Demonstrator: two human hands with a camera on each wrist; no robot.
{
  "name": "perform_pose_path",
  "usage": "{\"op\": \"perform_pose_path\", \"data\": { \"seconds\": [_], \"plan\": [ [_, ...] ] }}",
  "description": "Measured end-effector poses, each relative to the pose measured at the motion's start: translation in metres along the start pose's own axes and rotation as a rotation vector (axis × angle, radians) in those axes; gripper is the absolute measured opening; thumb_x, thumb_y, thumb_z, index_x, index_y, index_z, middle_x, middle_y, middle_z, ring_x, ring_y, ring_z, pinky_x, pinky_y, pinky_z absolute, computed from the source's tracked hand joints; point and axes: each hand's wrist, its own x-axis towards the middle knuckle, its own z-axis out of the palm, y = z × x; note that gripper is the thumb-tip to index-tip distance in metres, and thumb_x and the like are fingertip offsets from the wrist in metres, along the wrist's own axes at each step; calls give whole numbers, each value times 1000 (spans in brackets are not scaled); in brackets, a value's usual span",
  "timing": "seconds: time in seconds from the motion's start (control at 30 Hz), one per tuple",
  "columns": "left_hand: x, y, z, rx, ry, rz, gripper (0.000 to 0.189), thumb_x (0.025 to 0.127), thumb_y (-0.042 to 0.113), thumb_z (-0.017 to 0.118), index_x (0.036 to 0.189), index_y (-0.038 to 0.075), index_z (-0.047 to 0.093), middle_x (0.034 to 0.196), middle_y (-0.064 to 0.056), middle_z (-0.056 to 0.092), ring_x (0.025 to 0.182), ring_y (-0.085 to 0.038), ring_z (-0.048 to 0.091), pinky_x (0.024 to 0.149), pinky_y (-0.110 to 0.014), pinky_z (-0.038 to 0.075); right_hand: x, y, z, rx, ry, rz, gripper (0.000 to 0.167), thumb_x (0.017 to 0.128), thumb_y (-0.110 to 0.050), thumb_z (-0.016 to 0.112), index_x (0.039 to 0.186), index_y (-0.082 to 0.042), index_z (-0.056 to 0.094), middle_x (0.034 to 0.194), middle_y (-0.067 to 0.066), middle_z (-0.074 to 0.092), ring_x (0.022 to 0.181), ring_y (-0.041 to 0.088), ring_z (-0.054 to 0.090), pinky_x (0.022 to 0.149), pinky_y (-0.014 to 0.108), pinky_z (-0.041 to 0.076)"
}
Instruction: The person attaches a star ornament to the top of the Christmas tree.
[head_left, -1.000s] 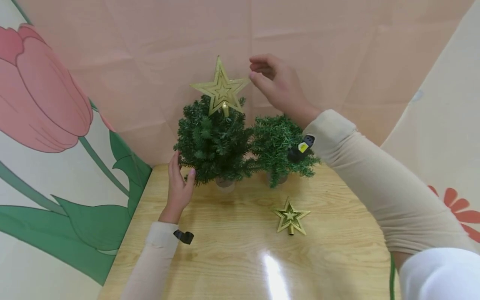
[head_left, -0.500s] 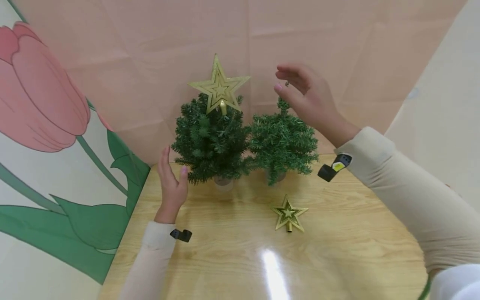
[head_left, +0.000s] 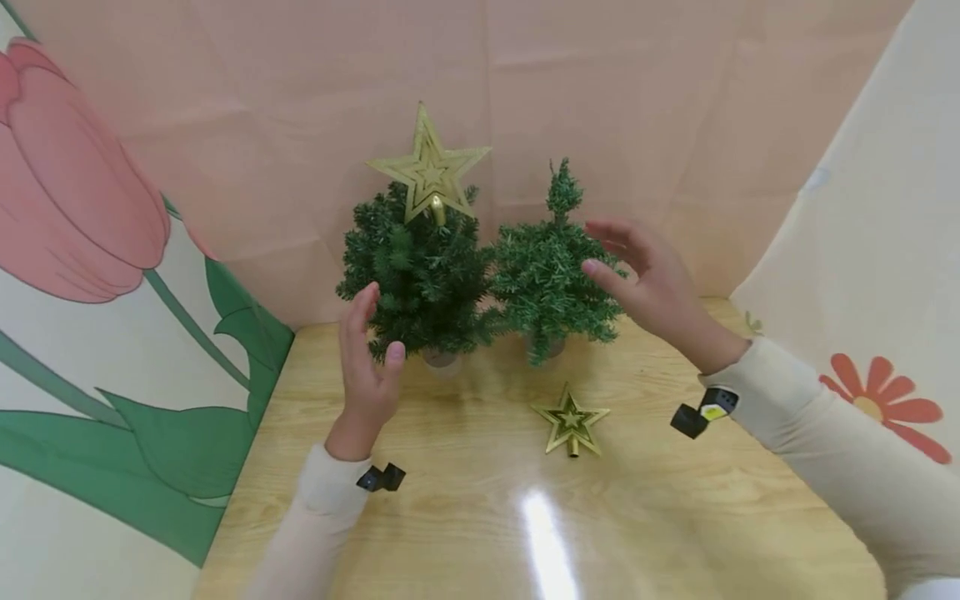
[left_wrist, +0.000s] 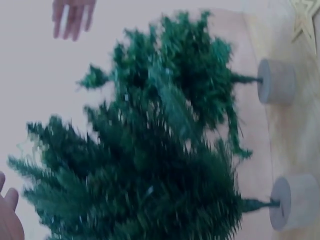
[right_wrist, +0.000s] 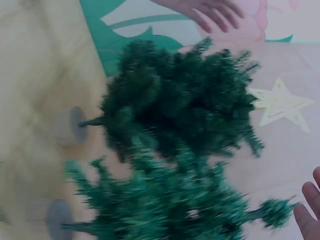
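Observation:
Two small artificial Christmas trees stand side by side on round bases at the back of the table. The left Christmas tree (head_left: 420,275) is fuller and darker, and a large gold star topper (head_left: 431,172) sits on its top. The right Christmas tree (head_left: 551,271) has a bare tip. In front of it a smaller gold star topper (head_left: 572,419) lies flat on the table. My left hand (head_left: 367,379) is raised before the left tree's lower left side, fingers relaxed, holding nothing. Beside the right tree's right side hovers my right hand (head_left: 652,283), its fingers loosely bent around nothing.
The wooden table (head_left: 450,517) reaches back to a pink cloth backdrop (head_left: 637,100). A tulip-printed panel (head_left: 90,192) stands at the left. Another panel with a red flower (head_left: 881,408) is at the right.
My right hand has moved away from the large star, rightward and then down beside the right tree. My left hand has shifted slightly, staying near the left tree. The head view has drifted a little.

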Motion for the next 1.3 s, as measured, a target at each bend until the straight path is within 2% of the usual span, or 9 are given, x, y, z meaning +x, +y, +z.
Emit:
{"op": "perform_pose_path", "data": {
  "seconds": [0.07, 0.27, 0.5, 0.63, 0.8, 0.93, 1.03, 1.17, 1.3],
  "plan": [
    [2, 6, 7, -37, -11, 20, 67, 103, 41, 46, 141, -13, 35, 142, -27, 39, 128, -40, 39, 106, -50, 32, -13, 8, 1, -18, 0, 12, 45, 93, 2, 64, 135, 7, 49, 135, 19, 52, 126, 17, 49, 106, 35, 38],
    [4, 21, 23, -23, -79, 133, 61, 103, 34, 47, 140, -14, 35, 140, -28, 41, 129, -42, 38, 106, -53, 31, -47, 32, 5, 5, -7, 65, 46, 90, 6, 65, 134, 9, 50, 134, 21, 52, 125, 18, 50, 103, 25, 38],
    [4, 28, 41, -72, -183, 111, 63, 104, 35, 44, 143, -13, 29, 146, -26, 34, 134, -40, 32, 107, -52, 31, -84, 58, 7, 21, -5, 146, 47, 91, 3, 66, 135, 4, 51, 131, 15, 54, 119, 19, 52, 99, 30, 43],
    [5, 33, 51, -118, -209, 54, 66, 104, 39, 43, 144, -12, 29, 147, -27, 31, 135, -39, 31, 108, -50, 31, -102, 70, 11, 52, -16, 198, 44, 92, 1, 65, 134, 2, 52, 119, 14, 58, 109, 26, 55, 93, 25, 47],
    [7, 38, 66, -187, -283, -63, 72, 103, 47, 42, 151, -3, 24, 152, -21, 24, 139, -34, 26, 112, -46, 26, -122, 76, 20, 34, -63, 283, 36, 94, -3, 64, 129, 2, 56, 105, 13, 59, 97, 20, 59, 86, 20, 48],
    [7, 39, 76, -193, -348, -121, 72, 102, 49, 41, 155, 4, 19, 156, -12, 19, 141, -30, 24, 112, -47, 25, -135, 90, 28, 20, -105, 319, 33, 95, -6, 64, 127, -1, 58, 103, 12, 61, 94, 21, 60, 83, 24, 49],
    [5, 39, 81, -183, -384, -161, 71, 102, 49, 41, 156, 10, 16, 158, -7, 18, 142, -27, 24, 112, -47, 25, -146, 111, 37, 14, -145, 332, 30, 96, -11, 64, 124, -4, 60, 100, 8, 63, 91, 21, 61, 80, 28, 51],
    [1, 37, 87, -179, -433, -205, 72, 102, 49, 40, 158, 13, 12, 159, -6, 15, 143, -24, 22, 113, -47, 24, -159, 141, 47, 13, -229, 366, 29, 97, -21, 64, 123, -10, 61, 98, 2, 64, 89, 16, 61, 78, 31, 52],
    [-2, 35, 95, -194, -488, -262, 72, 102, 48, 41, 158, 18, 8, 161, -4, 10, 145, -22, 17, 111, -54, 24, -166, 157, 53, 21, -280, 409, 34, 96, -27, 65, 125, -11, 60, 105, 2, 65, 93, 18, 62, 80, 35, 52]
  ]
}}
